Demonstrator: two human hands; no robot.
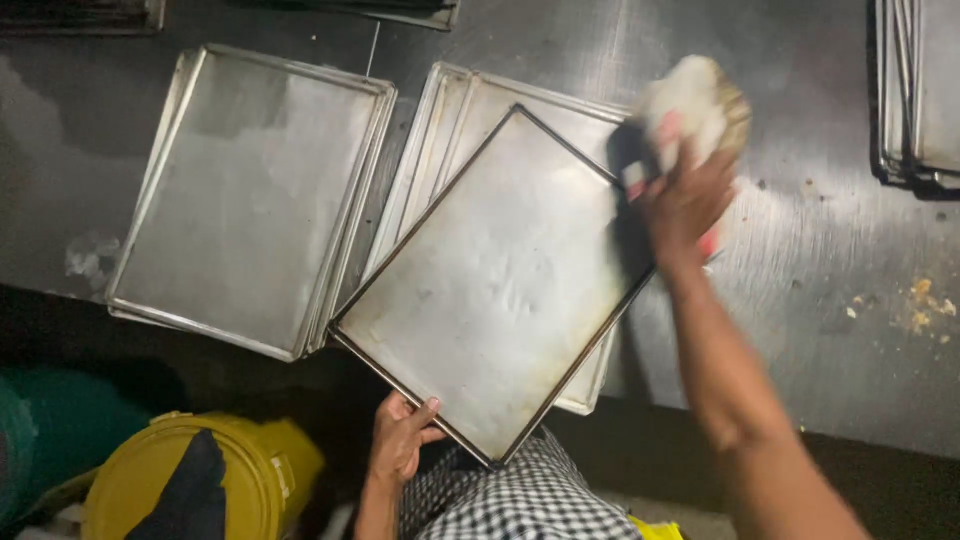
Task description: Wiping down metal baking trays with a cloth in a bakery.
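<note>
**Tray getting held by one corner while the other hand has the rag**

So the top tray (500, 285) sits skewed on a stack of trays (450, 120) on the steel table (820, 300), its near corner hanging past the table's front edge. The left hand (402, 440) is under that corner, thumb curled up over the dark rim, fingers closed on the edge. The right hand (688, 200) is up at the tray's far right corner, fingers bunched tight around a wadded pale rag (695, 100); it's blurry, so I can't tell whether the rag touches the metal.

Handling-wise, my guess: thin sheet metal, stiff and fairly light, but wide enough that a one-corner grip will let it pivot. The flat looks smooth and probably slick, so the rolled rim is the place to hold. The rag's just soft and squashy.

A second stack (250, 200) lies to the left, more trays (915, 90) at the far right, crumbs (925, 300) on the table, and a yellow bucket (200, 475) below.
</note>
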